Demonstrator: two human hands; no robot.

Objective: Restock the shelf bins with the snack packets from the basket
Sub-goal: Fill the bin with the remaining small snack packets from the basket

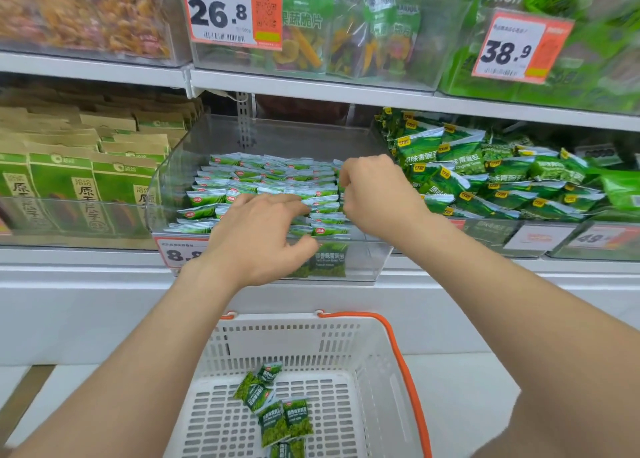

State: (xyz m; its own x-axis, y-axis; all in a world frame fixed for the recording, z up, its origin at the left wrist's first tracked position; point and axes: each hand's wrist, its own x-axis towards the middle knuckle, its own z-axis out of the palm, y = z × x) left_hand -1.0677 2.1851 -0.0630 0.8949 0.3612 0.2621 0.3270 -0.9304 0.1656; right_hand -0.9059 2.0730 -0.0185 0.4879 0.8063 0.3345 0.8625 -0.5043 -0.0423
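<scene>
Two shelves (311, 92): white rails are running across the view, one above the other, each carrying clear bins of snacks.
Middle bin (277, 135): this clear-walled tub is sitting on the lower shelf, between a bin of kraft-and-green bags (86, 167) and a bin of darker green pea packs (485, 173). An 8.8 price tag (180, 253) is hanging on its front, partly behind the left wrist.
Basket (287, 322): white slotted plastic with an orange handle (408, 381), it is sitting below the bin, close to the person.
Left hand (256, 236): it is reaching over the bin's front lip, fingers stretched forward and slightly apart, lying on the front rows, thumb held apart lower down.
Right hand (374, 194): it is hovering at the bin's right side, fingers curled under toward the rows. Whether they are clamped on anything cannot be told.
Snack packets in the bin (263, 180): small pillow packs, green with white crimped ends and a red oval logo, are lying in neat overlapping rows across the floor.
Loose packets in the basket (277, 412): a handful of small green packs are lying scattered on the basket floor, showing printed peas and white lettering.
</scene>
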